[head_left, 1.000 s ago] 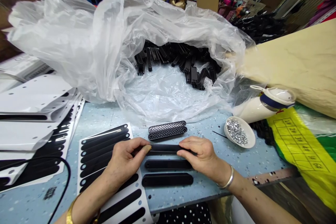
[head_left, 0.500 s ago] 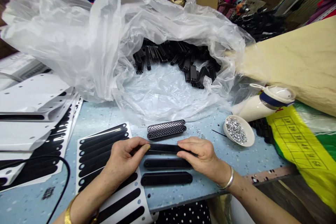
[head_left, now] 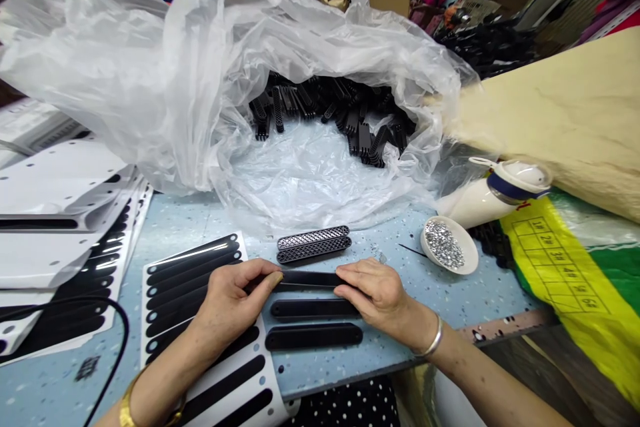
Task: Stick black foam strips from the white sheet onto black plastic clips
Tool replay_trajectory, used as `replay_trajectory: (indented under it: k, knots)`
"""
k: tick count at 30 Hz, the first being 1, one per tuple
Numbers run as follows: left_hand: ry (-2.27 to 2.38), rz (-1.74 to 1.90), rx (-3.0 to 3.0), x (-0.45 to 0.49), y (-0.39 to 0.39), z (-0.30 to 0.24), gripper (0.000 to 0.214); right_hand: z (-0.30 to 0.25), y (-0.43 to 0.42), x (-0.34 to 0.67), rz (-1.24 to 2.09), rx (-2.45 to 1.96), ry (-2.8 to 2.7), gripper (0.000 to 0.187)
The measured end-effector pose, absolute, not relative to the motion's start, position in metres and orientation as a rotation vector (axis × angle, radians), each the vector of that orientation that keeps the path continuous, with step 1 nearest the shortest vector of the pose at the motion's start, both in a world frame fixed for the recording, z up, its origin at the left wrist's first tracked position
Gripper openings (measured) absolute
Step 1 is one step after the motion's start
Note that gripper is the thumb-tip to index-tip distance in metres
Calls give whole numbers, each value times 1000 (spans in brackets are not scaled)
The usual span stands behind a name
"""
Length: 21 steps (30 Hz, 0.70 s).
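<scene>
Between both hands a long narrow black strip (head_left: pixel 310 281) is stretched crosswise just over the table. My left hand (head_left: pixel 233 303) pinches its left end between thumb and fingers. The right end lies in the closed fingers of my right hand (head_left: pixel 377 290). Whether the strip rests on another part beneath it is hard to see. Nearer to me lie two smooth black bars, an upper bar (head_left: pixel 315 309) and a lower bar (head_left: pixel 314 337). Beyond the strip, two black lattice-faced bars (head_left: pixel 314 244) lie side by side. Left of them is a white sheet (head_left: pixel 267 383) bearing rows of black adhesive-looking strips (head_left: pixel 193 280).
A big clear plastic bag (head_left: pixel 200 80) gapes at the back, with many black parts (head_left: pixel 365 137) inside. To the right stand a white bowl of small silvery pieces (head_left: pixel 444 245) and a white bottle (head_left: pixel 465 203) lying tilted. More sheets (head_left: pixel 45 247) and a black cable (head_left: pixel 120 347) are at left.
Both hands keep the same grip on the black strip and have hardly moved. The whole view has shifted slightly, so things appear a little further left and up.
</scene>
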State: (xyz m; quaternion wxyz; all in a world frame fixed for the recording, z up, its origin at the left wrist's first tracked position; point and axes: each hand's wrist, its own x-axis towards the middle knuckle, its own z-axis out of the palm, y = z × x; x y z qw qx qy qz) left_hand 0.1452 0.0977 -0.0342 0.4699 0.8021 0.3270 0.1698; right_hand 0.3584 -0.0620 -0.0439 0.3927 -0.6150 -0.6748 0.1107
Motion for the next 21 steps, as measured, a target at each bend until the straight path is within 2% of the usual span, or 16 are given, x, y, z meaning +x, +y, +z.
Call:
replay_trajectory:
  k: [8, 13, 21]
  knots:
    - [820, 386, 2004, 143, 98, -34, 22, -38, -70, 370, 532, -1653, -1365, 21]
    - [810, 419, 2025, 144, 100, -37, 22, -38, -80, 381, 474, -1801, -980, 17]
    - [804, 680, 2154, 119, 96, -12, 22, -29, -79, 363, 286, -1778, -1246, 17]
